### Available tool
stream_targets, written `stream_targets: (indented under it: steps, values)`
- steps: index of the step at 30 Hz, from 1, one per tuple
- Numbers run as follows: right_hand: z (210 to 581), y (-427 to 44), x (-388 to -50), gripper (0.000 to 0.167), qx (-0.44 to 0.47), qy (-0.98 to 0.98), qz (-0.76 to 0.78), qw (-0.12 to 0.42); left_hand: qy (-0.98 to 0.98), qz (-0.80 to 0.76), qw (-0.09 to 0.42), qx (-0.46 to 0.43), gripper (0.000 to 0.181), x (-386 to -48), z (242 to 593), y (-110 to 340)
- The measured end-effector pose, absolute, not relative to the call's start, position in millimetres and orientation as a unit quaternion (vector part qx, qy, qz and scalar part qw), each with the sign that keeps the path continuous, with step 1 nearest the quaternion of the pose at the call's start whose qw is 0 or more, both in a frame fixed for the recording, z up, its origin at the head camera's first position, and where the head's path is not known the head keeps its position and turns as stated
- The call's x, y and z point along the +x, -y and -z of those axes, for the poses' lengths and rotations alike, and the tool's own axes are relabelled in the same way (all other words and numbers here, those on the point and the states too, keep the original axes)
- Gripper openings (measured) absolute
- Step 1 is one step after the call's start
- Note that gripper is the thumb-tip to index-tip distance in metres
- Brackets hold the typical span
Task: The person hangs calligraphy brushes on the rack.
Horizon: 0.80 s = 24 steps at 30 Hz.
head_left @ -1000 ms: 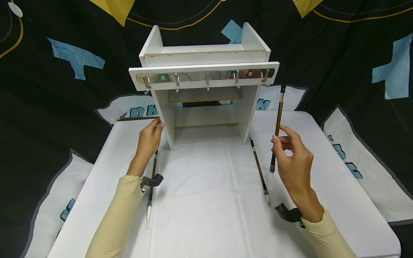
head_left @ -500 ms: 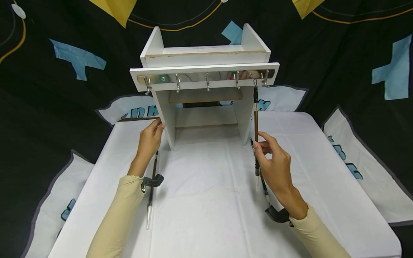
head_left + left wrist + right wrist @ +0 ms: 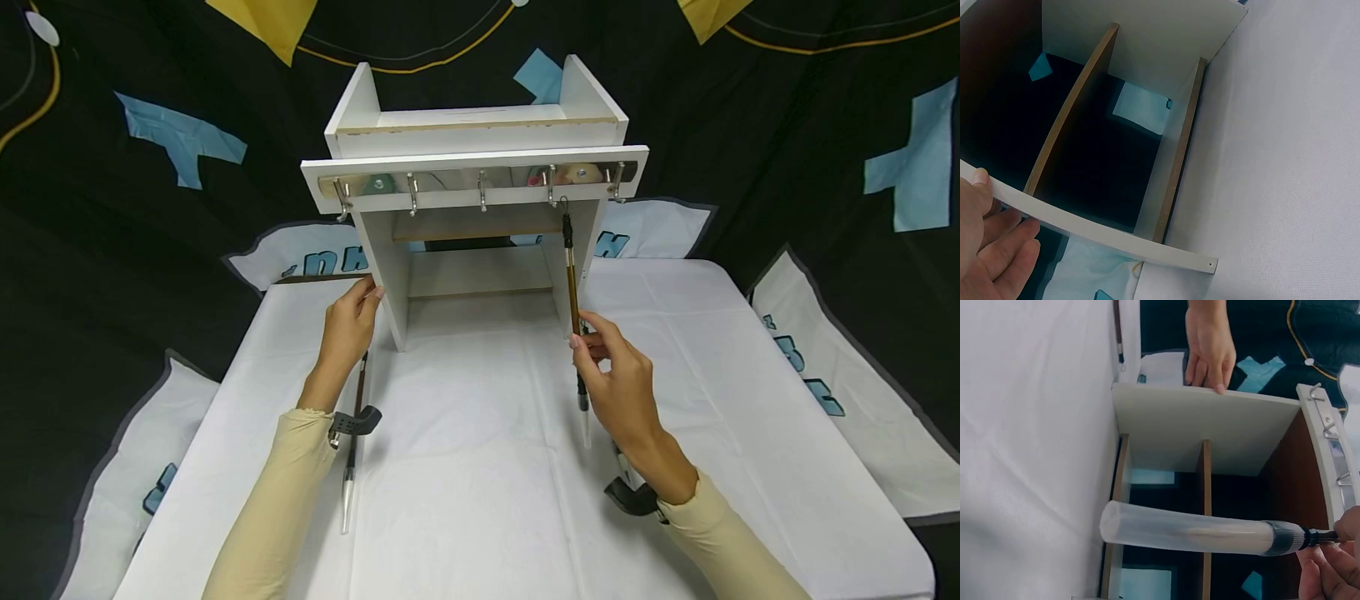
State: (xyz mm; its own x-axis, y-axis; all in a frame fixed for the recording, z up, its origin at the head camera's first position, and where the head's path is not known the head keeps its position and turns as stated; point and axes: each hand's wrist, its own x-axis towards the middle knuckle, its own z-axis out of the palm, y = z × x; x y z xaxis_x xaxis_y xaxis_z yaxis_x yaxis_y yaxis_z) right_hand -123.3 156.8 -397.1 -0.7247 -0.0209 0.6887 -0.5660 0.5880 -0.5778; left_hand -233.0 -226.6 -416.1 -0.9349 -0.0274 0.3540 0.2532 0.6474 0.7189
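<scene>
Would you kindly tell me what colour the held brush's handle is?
The handle is brown with black ends; the head view shows it best.

Head view downward; wrist views nearer shelf (image 3: pixel 480 221)

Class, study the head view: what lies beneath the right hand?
Under the right hand, which holds one brush, another brush lies on the table; its clear-capped end partly shows. Its middle is covered by the hand, so it cannot be seen.
</scene>
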Motion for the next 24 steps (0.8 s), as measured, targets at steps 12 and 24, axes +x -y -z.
stream_targets:
  steps: [12,24]
  values:
    - [400.1,-154.6,-127.8,0.039,0.174,0.841,-0.398,0.323,0.891,0.419,0.167,-0.055,0.05,-233.6,417.2,226.4]
    - [402.1,-153.1,-128.2,0.04,0.184,0.828,-0.409,0.336,0.89,0.421,0.168,-0.054,0.05,-234.1,417.8,226.2]
